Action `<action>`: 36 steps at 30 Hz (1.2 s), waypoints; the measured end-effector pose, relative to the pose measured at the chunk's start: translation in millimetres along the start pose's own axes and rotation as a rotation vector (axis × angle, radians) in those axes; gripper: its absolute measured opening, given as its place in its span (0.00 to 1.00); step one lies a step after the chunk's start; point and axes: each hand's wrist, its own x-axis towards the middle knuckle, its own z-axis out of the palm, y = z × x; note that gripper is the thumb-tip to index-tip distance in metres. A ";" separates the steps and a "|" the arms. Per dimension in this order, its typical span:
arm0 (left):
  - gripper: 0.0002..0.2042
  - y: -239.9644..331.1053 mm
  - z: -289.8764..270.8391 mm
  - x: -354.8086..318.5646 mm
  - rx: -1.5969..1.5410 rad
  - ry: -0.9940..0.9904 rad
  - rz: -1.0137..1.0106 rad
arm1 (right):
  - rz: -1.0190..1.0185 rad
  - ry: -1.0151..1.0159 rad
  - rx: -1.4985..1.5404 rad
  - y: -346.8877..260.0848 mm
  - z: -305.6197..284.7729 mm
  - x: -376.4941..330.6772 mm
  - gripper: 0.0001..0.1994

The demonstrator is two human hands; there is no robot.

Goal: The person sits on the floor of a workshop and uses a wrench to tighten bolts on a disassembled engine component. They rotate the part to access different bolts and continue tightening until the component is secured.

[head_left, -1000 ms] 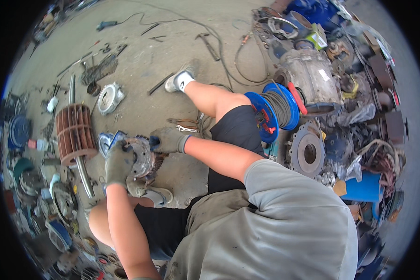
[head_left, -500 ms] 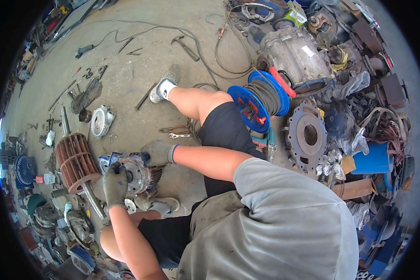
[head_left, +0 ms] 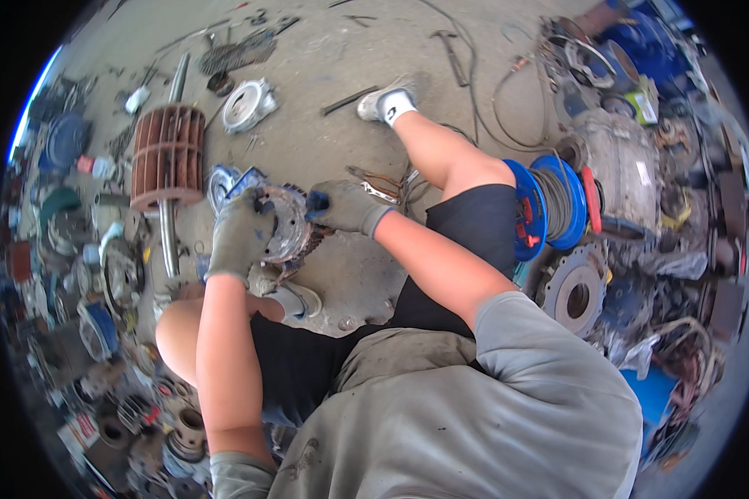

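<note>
Moved: the view has swung, so the round metal part (head_left: 287,224) now sits higher and more central; both hands stay on it.
Left hand (head_left: 240,233): gloved, fingers curled over the part's left rim.
Right hand (head_left: 345,206): gloved, fingertips pinching its right edge.
Round metal part: on the concrete floor (head_left: 324,58), right of the rusty rotor (head_left: 168,156).
Blue cable reel (head_left: 549,204): well right of the part, beside the thigh.

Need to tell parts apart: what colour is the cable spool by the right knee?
Blue flanges, grey cable wound between: the spool, clearest in the head view.

rusty rotor (head_left: 168,156) | blue cable reel (head_left: 549,206) | pliers (head_left: 379,185) | round end cover (head_left: 245,104)
</note>
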 end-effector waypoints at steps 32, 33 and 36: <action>0.23 19.7 -19.4 11.7 0.025 -0.339 -0.243 | 0.824 0.229 -0.596 278.6 -6.8 21.2 0.19; 0.23 18.8 -17.5 13.2 0.019 -0.346 -0.258 | 0.843 0.187 -0.594 296.3 -14.1 19.9 0.19; 0.19 14.2 -9.8 11.3 0.060 -0.319 -0.230 | 0.871 0.131 -0.703 322.3 -35.7 23.4 0.19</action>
